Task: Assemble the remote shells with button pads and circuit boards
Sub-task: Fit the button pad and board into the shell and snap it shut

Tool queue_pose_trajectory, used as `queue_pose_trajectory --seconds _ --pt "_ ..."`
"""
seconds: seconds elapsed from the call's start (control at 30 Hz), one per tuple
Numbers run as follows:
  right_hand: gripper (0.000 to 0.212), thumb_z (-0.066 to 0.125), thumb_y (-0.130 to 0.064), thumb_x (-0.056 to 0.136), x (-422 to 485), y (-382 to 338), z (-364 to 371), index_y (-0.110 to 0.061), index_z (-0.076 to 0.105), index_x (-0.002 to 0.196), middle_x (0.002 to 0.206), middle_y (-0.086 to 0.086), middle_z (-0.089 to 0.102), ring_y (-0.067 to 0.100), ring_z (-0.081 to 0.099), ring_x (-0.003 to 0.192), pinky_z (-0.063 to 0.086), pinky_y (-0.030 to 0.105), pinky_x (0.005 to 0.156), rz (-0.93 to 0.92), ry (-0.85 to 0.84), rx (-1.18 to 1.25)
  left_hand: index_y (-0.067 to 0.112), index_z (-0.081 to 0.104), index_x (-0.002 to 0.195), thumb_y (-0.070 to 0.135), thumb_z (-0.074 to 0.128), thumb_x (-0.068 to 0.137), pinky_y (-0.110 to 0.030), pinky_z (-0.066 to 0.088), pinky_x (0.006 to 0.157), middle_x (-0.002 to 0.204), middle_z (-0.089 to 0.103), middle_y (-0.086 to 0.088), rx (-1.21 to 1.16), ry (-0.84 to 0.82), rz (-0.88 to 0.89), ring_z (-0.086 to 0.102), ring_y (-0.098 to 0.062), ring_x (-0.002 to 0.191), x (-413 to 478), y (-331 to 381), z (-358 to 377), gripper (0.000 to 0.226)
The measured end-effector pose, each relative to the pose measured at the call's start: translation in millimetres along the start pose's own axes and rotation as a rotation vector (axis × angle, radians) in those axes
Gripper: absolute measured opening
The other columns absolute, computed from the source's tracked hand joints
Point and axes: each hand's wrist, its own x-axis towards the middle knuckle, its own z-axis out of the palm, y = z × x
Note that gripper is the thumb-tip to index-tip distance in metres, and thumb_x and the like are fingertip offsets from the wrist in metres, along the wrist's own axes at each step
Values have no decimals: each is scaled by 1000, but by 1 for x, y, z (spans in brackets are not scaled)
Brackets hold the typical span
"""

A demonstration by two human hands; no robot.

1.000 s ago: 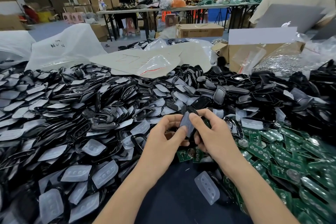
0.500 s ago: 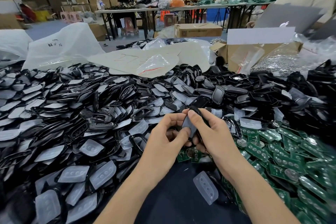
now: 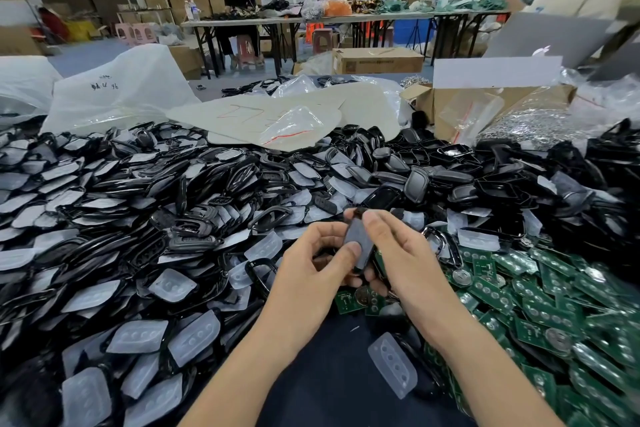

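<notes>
Black shell [image 3: 358, 242] upright, slightly tilted, pinched between left hand [image 3: 311, 263] and right hand [image 3: 405, 253]. Loose shells [image 3: 415, 184] and translucent pads [image 3: 138, 336] heaped left and behind. Green boards [image 3: 540, 302] piled right.

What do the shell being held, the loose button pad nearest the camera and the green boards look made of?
Shell: seemingly hard black moulded plastic, smooth, dull sheen. Button pad: probably soft silicone, milky translucent with raised domes. Circuit boards: likely rigid laminate, green coating, silvery round metal contacts.
</notes>
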Motion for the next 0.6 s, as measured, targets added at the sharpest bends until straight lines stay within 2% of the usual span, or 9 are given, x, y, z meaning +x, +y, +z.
queue_pose_trajectory --seconds 0.07,0.13,0.23,0.33,0.4,0.5,0.6 --pt "32 41 -30 108 4 1 -2 -37 71 114 69 1 66 11 56 55 39 23 41 78 30 172 16 67 107 13 65 97 -24 58 70 86 73 4 -71 42 -12 68 -16 70 2 0 -1 11" --pt "39 40 -5 100 8 1 -4 -24 65 122 76 5 70 14 59 57 40 24 40 124 51 342 12 66 108 12 65 96 -25 58 70 84 73 2 -151 91 -38 68 -16 69 4 0 -3 12" --pt "45 40 12 97 10 0 -4 -17 56 127 91 4 77 14 71 74 52 22 54 117 19 428 8 62 109 9 62 97 -25 59 68 87 73 -9 -273 140 -74 67 -16 70 7 2 -4 11" --pt "38 41 7 104 8 1 -1 -18 52 130 114 6 77 17 73 107 57 20 78 103 -33 460 6 60 108 6 60 98 -26 59 64 85 71 -10 -343 169 -88 66 -15 66 7 3 -5 10" --pt "32 44 1 105 6 2 -1 -14 56 130 121 5 75 17 70 115 58 21 82 84 -49 430 7 59 108 5 59 99 -25 58 63 83 71 -8 -337 169 -80 65 -14 65 8 3 -5 9" --pt "27 52 -6 104 6 2 -2 -20 71 117 119 3 75 17 72 109 58 22 82 53 -24 337 10 59 108 8 59 99 -25 57 64 85 73 -6 -289 168 -45 65 -14 70 8 3 -6 10" --pt "20 69 -16 89 6 -1 -3 -24 78 105 95 0 77 12 71 83 54 18 67 44 49 317 15 59 110 14 62 98 -28 56 69 90 75 -4 -210 196 7 65 -14 73 8 2 -10 12"
